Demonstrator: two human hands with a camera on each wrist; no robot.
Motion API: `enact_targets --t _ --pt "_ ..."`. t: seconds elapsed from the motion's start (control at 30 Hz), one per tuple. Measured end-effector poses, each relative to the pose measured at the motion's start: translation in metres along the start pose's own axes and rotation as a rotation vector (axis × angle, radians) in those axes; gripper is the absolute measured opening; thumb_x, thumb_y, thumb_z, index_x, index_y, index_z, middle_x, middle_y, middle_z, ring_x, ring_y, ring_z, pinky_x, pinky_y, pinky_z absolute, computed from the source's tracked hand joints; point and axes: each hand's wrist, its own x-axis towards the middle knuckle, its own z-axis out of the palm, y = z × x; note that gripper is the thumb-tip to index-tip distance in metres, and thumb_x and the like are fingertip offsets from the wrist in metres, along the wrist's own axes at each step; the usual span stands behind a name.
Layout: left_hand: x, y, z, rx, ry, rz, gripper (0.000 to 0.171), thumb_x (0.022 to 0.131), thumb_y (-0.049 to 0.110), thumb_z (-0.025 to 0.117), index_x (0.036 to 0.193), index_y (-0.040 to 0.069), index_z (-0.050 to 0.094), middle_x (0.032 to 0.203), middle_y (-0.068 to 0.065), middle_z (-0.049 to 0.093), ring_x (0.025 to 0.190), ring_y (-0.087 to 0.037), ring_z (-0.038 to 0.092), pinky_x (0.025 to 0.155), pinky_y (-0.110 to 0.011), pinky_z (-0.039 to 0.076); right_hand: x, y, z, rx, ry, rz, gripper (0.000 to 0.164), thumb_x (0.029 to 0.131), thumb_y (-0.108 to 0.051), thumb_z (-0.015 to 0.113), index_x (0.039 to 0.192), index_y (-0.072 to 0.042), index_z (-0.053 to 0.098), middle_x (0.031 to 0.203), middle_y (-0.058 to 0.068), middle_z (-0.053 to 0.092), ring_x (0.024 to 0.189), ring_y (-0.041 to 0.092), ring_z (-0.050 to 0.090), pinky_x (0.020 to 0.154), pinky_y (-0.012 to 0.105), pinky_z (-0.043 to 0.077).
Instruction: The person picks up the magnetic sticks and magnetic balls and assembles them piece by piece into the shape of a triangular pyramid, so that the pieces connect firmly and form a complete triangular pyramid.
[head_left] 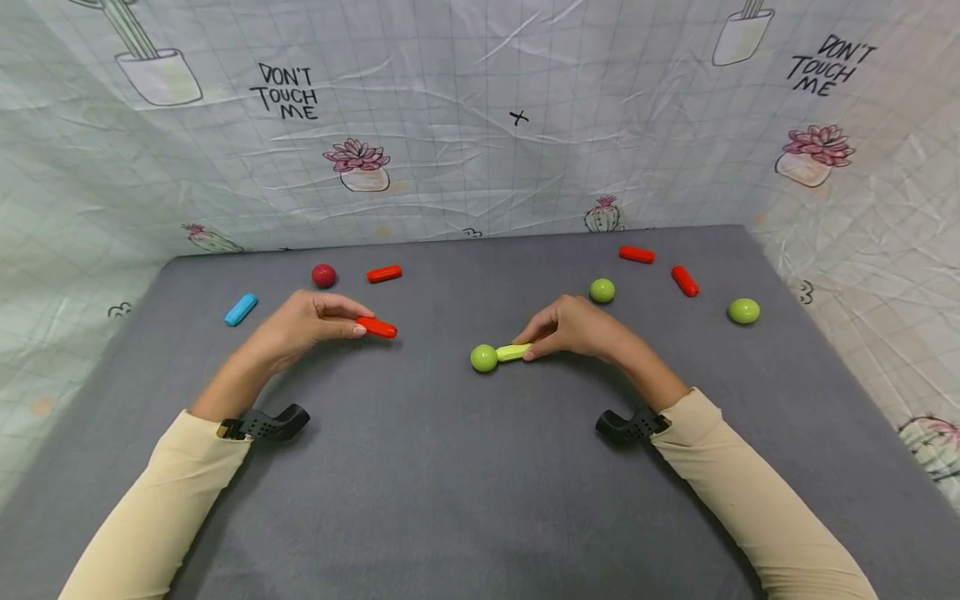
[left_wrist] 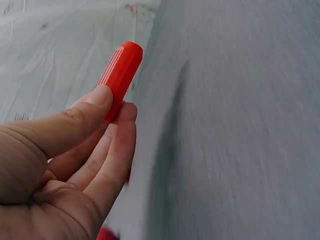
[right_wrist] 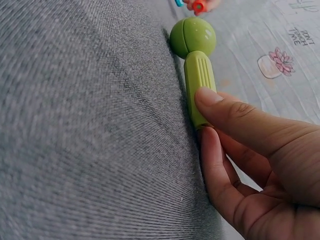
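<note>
Pinching, partly hiding lime stick [head_left: 512, 352]: right hand [head_left: 568, 327]

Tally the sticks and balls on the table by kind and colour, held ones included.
Red sticks: 4, one held in the left hand
Yellow-green stick: 1, held in the right hand
Blue stick: 1
Green balls: 3
Red ball: 1
Total: 10

A table covered in grey woven fabric [head_left: 450, 500] carries a short blue rod [head_left: 241, 309] near its far left corner; near the far edge, a shiny red ball [head_left: 324, 276] and a short red rod [head_left: 385, 274]; toward the far right corner, a second red rod [head_left: 637, 254], a third red rod [head_left: 685, 281], a glossy green ball [head_left: 602, 291] and another green ball [head_left: 744, 312]; farther from the far edge, a third green ball [head_left: 483, 358].
</note>
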Motion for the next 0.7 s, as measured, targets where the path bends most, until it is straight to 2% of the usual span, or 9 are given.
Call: enact_targets --t 0.23,0.37,0.53,0.7 --pt "0.024 0.025 0.026 -0.017 -0.086 0.056 0.030 0.090 0.016 0.080 0.117 0.003 0.076 0.110 -0.004 0.076 0.100 -0.019 0.066 0.088 -0.036 0.054 0.000 -0.001 0.000 0.000 0.003 0.013 0.022 0.082 -0.016 0.087 0.104 -0.016 0.083 0.096 -0.002 0.078 0.086 0.011 0.070 0.072 0.027 0.053" --pt "0.034 0.035 0.037 -0.020 -0.110 0.063 0.028 0.088 0.015 0.081 0.115 0.006 0.077 0.110 -0.003 0.076 0.100 -0.017 0.065 0.087 -0.036 0.054 0.000 -0.001 0.000 -0.005 0.005 0.010 0.022 0.082 -0.016 0.087 0.104 -0.016 0.083 0.095 -0.003 0.078 0.086 0.011 0.070 0.072 0.028 0.053" --pt "0.043 0.044 0.049 -0.056 -0.154 0.067 0.028 0.088 0.008 0.080 0.115 0.002 0.076 0.104 -0.006 0.077 0.093 -0.017 0.068 0.084 -0.035 0.056 0.001 0.000 0.001 -0.008 0.011 0.011 0.023 0.081 -0.017 0.087 0.103 -0.016 0.083 0.094 -0.003 0.078 0.086 0.010 0.069 0.072 0.027 0.053" --pt "0.048 0.049 0.057 -0.038 -0.200 0.095 0.027 0.090 0.008 0.079 0.116 0.003 0.076 0.107 -0.009 0.077 0.095 -0.021 0.069 0.085 -0.035 0.055 0.001 0.001 0.001 -0.009 0.013 0.027 0.023 0.080 -0.017 0.088 0.103 -0.017 0.083 0.093 -0.004 0.078 0.085 0.010 0.069 0.071 0.026 0.052"
